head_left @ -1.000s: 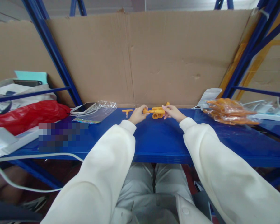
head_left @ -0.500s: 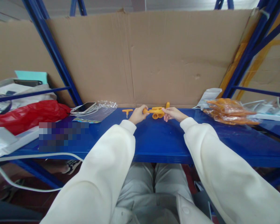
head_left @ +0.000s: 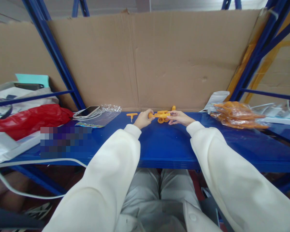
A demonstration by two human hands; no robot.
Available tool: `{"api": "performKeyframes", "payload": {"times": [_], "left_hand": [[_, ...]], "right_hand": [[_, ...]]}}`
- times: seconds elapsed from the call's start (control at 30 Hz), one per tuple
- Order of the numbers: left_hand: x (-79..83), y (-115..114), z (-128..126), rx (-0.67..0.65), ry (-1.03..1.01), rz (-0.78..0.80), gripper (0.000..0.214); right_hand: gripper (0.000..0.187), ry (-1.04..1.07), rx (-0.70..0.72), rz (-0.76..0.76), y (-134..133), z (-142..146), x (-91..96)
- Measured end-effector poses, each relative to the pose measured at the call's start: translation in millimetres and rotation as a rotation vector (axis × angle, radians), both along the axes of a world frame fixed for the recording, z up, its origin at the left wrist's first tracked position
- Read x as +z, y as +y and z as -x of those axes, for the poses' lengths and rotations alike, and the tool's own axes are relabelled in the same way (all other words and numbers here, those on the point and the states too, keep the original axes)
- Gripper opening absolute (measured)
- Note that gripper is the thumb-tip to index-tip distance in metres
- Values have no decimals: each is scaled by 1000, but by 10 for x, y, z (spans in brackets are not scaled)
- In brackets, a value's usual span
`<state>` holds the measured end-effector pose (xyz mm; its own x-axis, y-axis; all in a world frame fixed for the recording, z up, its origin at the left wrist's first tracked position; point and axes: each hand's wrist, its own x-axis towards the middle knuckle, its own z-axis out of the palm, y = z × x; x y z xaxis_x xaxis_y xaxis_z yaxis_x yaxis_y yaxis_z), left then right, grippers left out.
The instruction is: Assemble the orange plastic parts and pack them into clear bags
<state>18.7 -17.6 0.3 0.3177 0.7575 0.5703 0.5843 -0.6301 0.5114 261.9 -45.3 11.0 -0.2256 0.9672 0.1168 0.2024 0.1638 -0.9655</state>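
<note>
"Where's the orange rod (head_left: 158, 115)?"
"Between both sets of fingers. The left hand (head_left: 144, 119) has its fingers closed around the knobbed end; the right hand (head_left: 180, 118) has its fingers partly curled at the other, but I can't tell whether they grip."
"Any risk?"
"If the left fingers slackened, the rod could drop against the orange pieces (head_left: 162, 111) just beyond them."
</note>
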Motion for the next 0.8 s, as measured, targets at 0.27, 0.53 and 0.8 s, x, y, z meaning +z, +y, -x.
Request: {"api": "performKeyframes", "payload": {"times": [0.27,0.53,0.8], "left_hand": [[16,-14,5,-30,3,9,16],[9,13,7,4,12,3,18],[23,-11,4,12,0,20,18]], "right_hand": [[30,-40,-49,26,-32,36,43],[37,-55,-32,35,-6,23,15],[26,42,-29,8,-18,2,18]]}}
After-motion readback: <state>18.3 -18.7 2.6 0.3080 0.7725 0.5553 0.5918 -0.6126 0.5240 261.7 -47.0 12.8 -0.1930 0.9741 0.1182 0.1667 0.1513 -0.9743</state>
